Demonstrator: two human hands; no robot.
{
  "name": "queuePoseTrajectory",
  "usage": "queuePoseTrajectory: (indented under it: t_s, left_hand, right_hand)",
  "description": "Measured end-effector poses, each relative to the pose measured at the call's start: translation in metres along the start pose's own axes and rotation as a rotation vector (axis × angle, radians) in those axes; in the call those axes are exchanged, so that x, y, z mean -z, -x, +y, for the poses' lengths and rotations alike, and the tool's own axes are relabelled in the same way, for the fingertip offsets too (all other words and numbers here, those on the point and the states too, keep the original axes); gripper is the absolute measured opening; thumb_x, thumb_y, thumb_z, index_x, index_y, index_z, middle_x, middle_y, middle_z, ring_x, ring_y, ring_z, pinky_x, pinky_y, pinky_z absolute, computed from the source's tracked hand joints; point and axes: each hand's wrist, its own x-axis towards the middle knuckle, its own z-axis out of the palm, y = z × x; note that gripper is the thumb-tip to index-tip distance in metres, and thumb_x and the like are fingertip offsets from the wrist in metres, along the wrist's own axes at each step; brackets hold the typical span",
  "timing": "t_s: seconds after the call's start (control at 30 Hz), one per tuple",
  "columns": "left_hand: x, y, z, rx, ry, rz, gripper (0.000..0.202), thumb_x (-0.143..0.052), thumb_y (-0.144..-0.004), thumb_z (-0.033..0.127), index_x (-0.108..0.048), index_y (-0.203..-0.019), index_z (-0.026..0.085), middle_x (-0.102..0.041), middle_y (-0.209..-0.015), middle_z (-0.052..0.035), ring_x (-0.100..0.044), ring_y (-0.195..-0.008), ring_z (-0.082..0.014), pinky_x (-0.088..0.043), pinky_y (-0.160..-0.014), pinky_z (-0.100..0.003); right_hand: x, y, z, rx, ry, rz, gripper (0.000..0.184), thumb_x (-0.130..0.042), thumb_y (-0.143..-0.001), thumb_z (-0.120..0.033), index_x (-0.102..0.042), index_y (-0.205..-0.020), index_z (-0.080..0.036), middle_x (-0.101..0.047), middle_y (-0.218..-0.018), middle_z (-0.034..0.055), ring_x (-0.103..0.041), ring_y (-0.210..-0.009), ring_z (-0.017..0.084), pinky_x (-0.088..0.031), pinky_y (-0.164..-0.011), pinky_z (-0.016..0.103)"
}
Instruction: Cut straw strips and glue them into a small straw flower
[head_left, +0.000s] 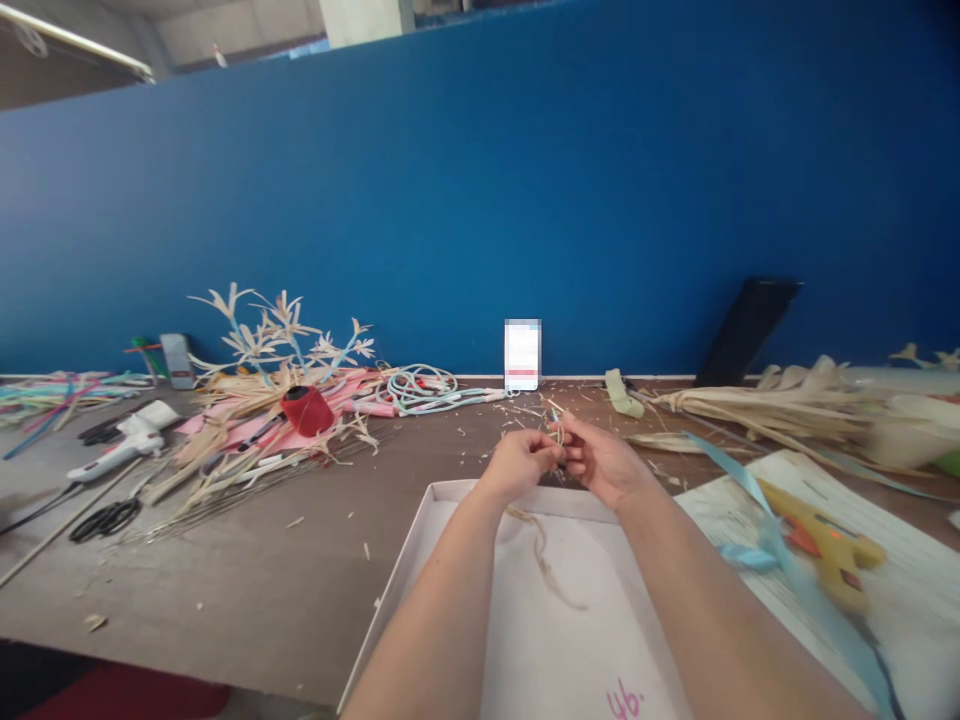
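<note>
My left hand [523, 465] and my right hand [606, 462] meet above the far edge of a white shallow box [450, 492]. Both are closed, fingertips pinched round a thin pale strand [556, 428], too small and blurred to make out fully. From beneath my left hand a twisted tan cord [541, 560] trails down into the box; whether it joins the pinched strand is hidden. Purple handwriting [626, 703] marks the box floor.
Left lie a white glue gun [124, 448], black scissors [105, 520], a red spool-like object [307, 410] and dried-leaf flowers [281, 325]. A phone [523, 355] leans on the blue partition [480, 200]. Right are dried strips [750, 412], a yellow glue gun [825, 550] and blue ribbon [795, 570].
</note>
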Motion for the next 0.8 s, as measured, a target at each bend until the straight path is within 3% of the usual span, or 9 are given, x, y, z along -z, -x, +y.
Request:
queuePoseTrajectory:
  t_s: [0.33, 0.6, 0.67, 0.73, 0.8]
  left_hand:
    - [0.001, 0.001, 0.001, -0.009, -0.025, -0.028, 0.025, -0.053, -0.071, 0.037, -0.06, -0.071, 0.013, -0.055, -0.059, 0.0014, -0.038, -0.049, -0.0063, -0.029, -0.047, -0.019]
    - [-0.001, 0.002, 0.005, -0.031, -0.102, 0.015, 0.03, -0.051, -0.074, 0.041, -0.063, -0.076, 0.014, -0.06, -0.063, -0.0012, -0.046, -0.052, -0.0087, -0.034, -0.05, -0.02]
    - [0.009, 0.004, 0.01, 0.001, -0.225, 0.122, 0.033, -0.048, -0.076, 0.045, -0.065, -0.08, 0.017, -0.063, -0.067, -0.0029, -0.052, -0.058, -0.012, -0.037, -0.054, -0.021]
    - [0.028, 0.007, 0.016, 0.061, -0.449, 0.38, 0.032, -0.046, -0.077, 0.045, -0.066, -0.083, 0.021, -0.065, -0.075, -0.0048, -0.057, -0.068, -0.0162, -0.04, -0.061, -0.025]
    - [0.053, 0.011, 0.019, 0.231, -0.653, 0.548, 0.027, -0.046, -0.078, 0.04, -0.066, -0.086, 0.023, -0.067, -0.086, -0.0078, -0.059, -0.079, -0.0211, -0.042, -0.068, -0.03]
  right_hand:
    - [0.002, -0.002, 0.002, 0.078, -0.043, 0.014, 0.024, -0.076, -0.057, -0.026, -0.057, -0.065, -0.015, -0.042, -0.047, -0.0058, -0.037, -0.041, 0.004, -0.029, -0.033, 0.013]
    - [-0.002, -0.005, 0.006, 0.148, -0.152, 0.031, 0.025, -0.077, -0.056, -0.027, -0.056, -0.066, -0.016, -0.043, -0.049, -0.0059, -0.039, -0.043, 0.004, -0.032, -0.035, 0.013]
    - [-0.003, -0.007, 0.01, 0.182, -0.178, 0.045, 0.026, -0.077, -0.057, -0.027, -0.056, -0.066, -0.016, -0.044, -0.052, -0.0059, -0.039, -0.044, 0.004, -0.031, -0.034, 0.014]
    - [-0.004, -0.009, 0.014, 0.202, -0.172, 0.075, 0.026, -0.077, -0.056, -0.027, -0.056, -0.065, -0.017, -0.044, -0.053, -0.0061, -0.039, -0.044, 0.004, -0.03, -0.034, 0.014]
    - [-0.004, -0.011, 0.018, 0.204, -0.146, 0.101, 0.025, -0.077, -0.056, -0.028, -0.056, -0.065, -0.017, -0.043, -0.053, -0.0064, -0.037, -0.044, 0.004, -0.029, -0.033, 0.014]
